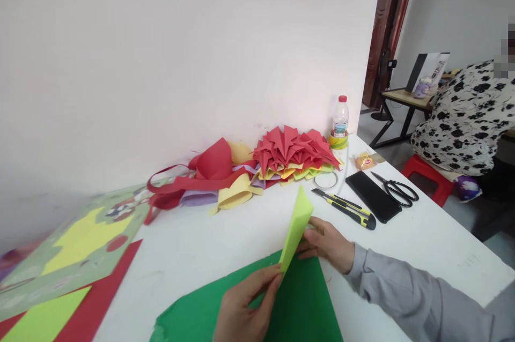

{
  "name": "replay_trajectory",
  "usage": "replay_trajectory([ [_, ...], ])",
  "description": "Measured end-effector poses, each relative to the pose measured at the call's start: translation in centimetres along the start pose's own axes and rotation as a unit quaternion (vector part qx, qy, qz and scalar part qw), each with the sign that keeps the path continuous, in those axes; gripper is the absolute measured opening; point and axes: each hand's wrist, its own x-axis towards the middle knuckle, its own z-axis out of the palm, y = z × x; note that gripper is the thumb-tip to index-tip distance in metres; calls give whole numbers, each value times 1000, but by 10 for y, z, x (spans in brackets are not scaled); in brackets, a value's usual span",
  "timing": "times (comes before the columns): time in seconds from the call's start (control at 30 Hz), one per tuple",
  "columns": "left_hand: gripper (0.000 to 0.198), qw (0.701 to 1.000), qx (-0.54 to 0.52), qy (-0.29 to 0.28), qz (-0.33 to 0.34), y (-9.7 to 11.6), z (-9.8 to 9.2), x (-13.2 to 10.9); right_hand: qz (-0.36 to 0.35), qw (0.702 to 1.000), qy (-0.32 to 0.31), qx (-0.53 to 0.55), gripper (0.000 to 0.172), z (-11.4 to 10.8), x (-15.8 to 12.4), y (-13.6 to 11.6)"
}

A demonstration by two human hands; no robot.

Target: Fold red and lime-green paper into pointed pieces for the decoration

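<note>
Left hand [247, 302] pinches a folded lime-green paper sheet [295, 227] above a dark-green sheet [306, 302] on the white desk [153, 261], right hand [329, 244], grip unclear, at its side, where uneven pressure could crease it crookedly.

- Bare tabletop [161, 256] is leaving a passage left of the green sheet [308, 299].
- Folded red papers [285, 151] are blocking reach toward the wall [181, 52].
- A cutter [351, 215] is lying beyond the right hand [330, 243].
</note>
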Motion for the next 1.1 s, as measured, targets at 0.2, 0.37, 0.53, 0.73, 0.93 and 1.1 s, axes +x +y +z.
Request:
replay_trajectory([
  [0.2,31,996,-43,30,-76,7,-5,5,-13,995,0,96,65,-1,-1,4],
  [0.37,34,994,-62,28,-86,3,-7,5,-3,992,23,122,54,-3,-2,0],
  [0.53,41,985,-103,52,-125,7,-10,9,-6,982,34,183,40,-4,-4,-6],
  [0.73,47,961,-174,152,-151,16,-24,27,-26,987,50,147,38,-12,1,-5],
  [0.93,48,933,-223,206,-196,36,-41,38,-56,994,98,3,30,-20,6,-8],
  [1.1,42,913,-216,266,-222,38,-53,45,-93,980,167,-56,38,-31,9,-11],
])
